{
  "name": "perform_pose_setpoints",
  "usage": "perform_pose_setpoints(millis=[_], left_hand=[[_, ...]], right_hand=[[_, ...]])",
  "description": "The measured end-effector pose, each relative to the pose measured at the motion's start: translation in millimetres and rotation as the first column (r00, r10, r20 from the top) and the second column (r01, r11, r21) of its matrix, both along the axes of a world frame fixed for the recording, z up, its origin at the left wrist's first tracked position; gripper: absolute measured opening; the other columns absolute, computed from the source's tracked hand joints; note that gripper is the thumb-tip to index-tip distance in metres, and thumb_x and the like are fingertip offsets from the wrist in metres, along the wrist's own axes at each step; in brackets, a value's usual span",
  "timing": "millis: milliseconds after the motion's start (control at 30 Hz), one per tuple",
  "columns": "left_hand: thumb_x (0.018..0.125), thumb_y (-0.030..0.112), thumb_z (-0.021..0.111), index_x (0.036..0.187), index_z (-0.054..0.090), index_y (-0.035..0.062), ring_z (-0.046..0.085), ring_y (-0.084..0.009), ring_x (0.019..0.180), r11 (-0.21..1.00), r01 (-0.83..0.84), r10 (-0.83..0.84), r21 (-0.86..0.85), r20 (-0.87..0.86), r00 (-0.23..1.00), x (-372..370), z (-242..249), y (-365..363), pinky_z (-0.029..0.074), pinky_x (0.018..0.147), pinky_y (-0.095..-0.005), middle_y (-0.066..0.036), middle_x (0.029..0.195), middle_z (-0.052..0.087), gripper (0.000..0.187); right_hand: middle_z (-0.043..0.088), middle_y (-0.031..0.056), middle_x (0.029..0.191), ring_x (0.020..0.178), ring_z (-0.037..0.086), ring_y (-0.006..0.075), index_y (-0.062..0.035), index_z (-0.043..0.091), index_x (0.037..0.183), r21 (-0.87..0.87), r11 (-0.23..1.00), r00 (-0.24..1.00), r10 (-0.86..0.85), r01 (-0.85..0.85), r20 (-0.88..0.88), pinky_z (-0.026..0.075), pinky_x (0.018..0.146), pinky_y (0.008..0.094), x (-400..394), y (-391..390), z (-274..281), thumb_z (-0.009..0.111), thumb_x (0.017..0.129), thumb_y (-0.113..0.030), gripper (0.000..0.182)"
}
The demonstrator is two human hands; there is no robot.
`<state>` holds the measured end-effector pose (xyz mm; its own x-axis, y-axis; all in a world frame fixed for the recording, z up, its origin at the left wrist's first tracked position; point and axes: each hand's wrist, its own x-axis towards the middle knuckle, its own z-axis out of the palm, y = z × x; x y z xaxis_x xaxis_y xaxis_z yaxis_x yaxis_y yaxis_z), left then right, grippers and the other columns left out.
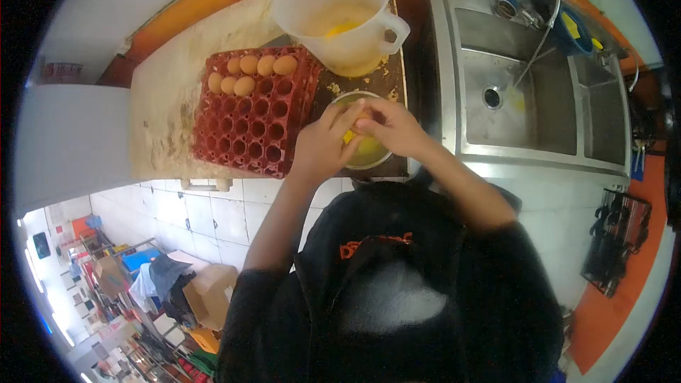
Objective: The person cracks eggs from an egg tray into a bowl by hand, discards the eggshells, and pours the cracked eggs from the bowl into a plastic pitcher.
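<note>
Over a round bowl (pixel 370 167), my left hand (pixel 320 147) and my right hand (pixel 399 130) meet with their fingers closed around a brown egg (pixel 362 118). Most of the egg is hidden behind the fingers. Yellow yolk (pixel 348 137) shows just below the fingertips, and yellowish liquid lies in the bowl. To the left of my left hand sits a stack of red egg trays (pixel 234 110), with several brown eggs (pixel 266 65) in its far rows and bare cups nearer to me.
A big translucent pitcher (pixel 333 0) with yellow contents stands behind the bowl. Crumbs dot the dark board around it. A steel sink (pixel 514 128) with a hose lies to the right. The worn worktop (pixel 163 120) extends leftward.
</note>
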<state>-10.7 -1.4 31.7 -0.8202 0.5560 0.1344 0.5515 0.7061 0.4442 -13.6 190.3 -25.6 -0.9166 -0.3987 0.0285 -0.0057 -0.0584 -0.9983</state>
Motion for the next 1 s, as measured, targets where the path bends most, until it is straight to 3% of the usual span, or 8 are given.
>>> perform_pose_setpoints(millis=[67, 133, 200, 400, 533, 600, 667, 1000], left_hand=[[0.078, 0.023, 0.068, 0.126, 0.055, 0.0105, 0.065, -0.0322, 0.082, 0.998, 0.018, -0.013, 0.064, -0.072, 0.997, -2, -3, 0, 0.055, 0.067, -0.0407, -0.011, 0.112, 0.058, 0.051], [0.078, 0.022, 0.067, 0.125, 0.055, 0.0105, 0.065, -0.0323, 0.082, 0.996, 0.002, 0.004, 0.089, -0.076, 0.997, -3, -5, -5, 0.055, 0.067, -0.0406, -0.011, 0.112, 0.058, 0.05], [0.077, 0.021, 0.067, 0.125, 0.055, 0.0104, 0.065, -0.0323, 0.083, 0.993, -0.009, 0.018, 0.113, -0.082, 0.996, -4, -7, -10, 0.055, 0.068, -0.0404, -0.012, 0.112, 0.058, 0.05], [0.074, 0.022, 0.067, 0.119, 0.055, 0.0098, 0.065, -0.0315, 0.079, 0.991, -0.013, 0.028, 0.132, -0.106, 0.994, -4, -12, -10, 0.054, 0.064, -0.0396, -0.01, 0.105, 0.059, 0.048], [0.074, 0.023, 0.066, 0.111, 0.054, 0.0083, 0.063, -0.0316, 0.076, 0.997, -0.077, 0.073, -0.015, -0.182, 0.981, -2, -18, -4, 0.052, 0.063, -0.0422, -0.011, 0.097, 0.055, 0.041], [0.074, 0.024, 0.066, 0.109, 0.055, 0.0085, 0.062, -0.0304, 0.073, 0.995, -0.094, 0.087, -0.016, -0.252, 0.964, -2, -22, -6, 0.052, 0.06, -0.0417, -0.011, 0.094, 0.054, 0.04], [0.069, 0.023, 0.067, 0.1, 0.054, 0.0122, 0.063, -0.0249, 0.067, 0.995, -0.099, 0.103, 0.031, -0.367, 0.924, -3, -23, -6, 0.05, 0.054, -0.0383, -0.009, 0.088, 0.055, 0.036], [0.067, 0.019, 0.069, 0.102, 0.053, 0.009, 0.063, -0.0271, 0.067, 0.995, -0.06, 0.089, 0.082, -0.41, 0.908, -10, -20, -14, 0.051, 0.054, -0.0383, -0.01, 0.089, 0.054, 0.04]], right_hand=[[0.063, 0.0115, 0.105, 0.098, 0.06, 0.0192, -0.0014, 0.055, 0.122, -0.012, 0.999, 0.992, 0.033, -0.031, 0.122, 0.048, 0.088, 0.0319, -2, -7, 12, 0.064, 0.09, -0.015, 0.036], [0.062, 0.0118, 0.106, 0.098, 0.059, 0.0188, -0.0009, 0.055, 0.121, -0.024, 0.998, 0.97, 0.058, -0.054, 0.238, 0.047, 0.088, 0.0325, -3, -13, 13, 0.064, 0.089, -0.014, 0.037], [0.061, 0.0152, 0.109, 0.101, 0.06, 0.0238, -0.0002, 0.051, 0.122, 0.098, 0.995, 0.99, 0.007, 0.007, -0.141, 0.046, 0.091, 0.0351, -1, -19, 4, 0.061, 0.084, -0.012, 0.041], [0.058, 0.0248, 0.114, 0.108, 0.058, 0.039, -0.0011, 0.042, 0.127, 0.269, 0.963, 0.99, 0.038, 0.0, -0.138, 0.045, 0.094, 0.0421, 3, -27, 11, 0.053, 0.082, -0.012, 0.048], [0.057, 0.028, 0.114, 0.109, 0.056, 0.0427, -0.0011, 0.042, 0.126, 0.377, 0.926, 0.994, 0.031, 0.011, -0.105, 0.045, 0.093, 0.0447, 3, -37, 26, 0.052, 0.082, -0.011, 0.046], [0.056, 0.0298, 0.113, 0.109, 0.054, 0.0455, -0.0011, 0.042, 0.123, 0.423, 0.897, 0.981, -0.053, 0.13, -0.188, 0.045, 0.092, 0.0464, 5, -46, 29, 0.05, 0.083, -0.01, 0.041], [0.056, 0.0296, 0.111, 0.107, 0.054, 0.0459, -0.001, 0.043, 0.121, 0.416, 0.897, 0.976, -0.063, 0.147, -0.209, 0.045, 0.092, 0.0466, 7, -50, 36, 0.05, 0.083, -0.009, 0.04], [0.057, 0.0262, 0.102, 0.101, 0.056, 0.0452, 0.0004, 0.044, 0.116, 0.407, 0.896, 0.918, -0.002, 0.177, -0.396, 0.045, 0.087, 0.048, -1, -48, 44, 0.054, 0.081, -0.005, 0.036]])
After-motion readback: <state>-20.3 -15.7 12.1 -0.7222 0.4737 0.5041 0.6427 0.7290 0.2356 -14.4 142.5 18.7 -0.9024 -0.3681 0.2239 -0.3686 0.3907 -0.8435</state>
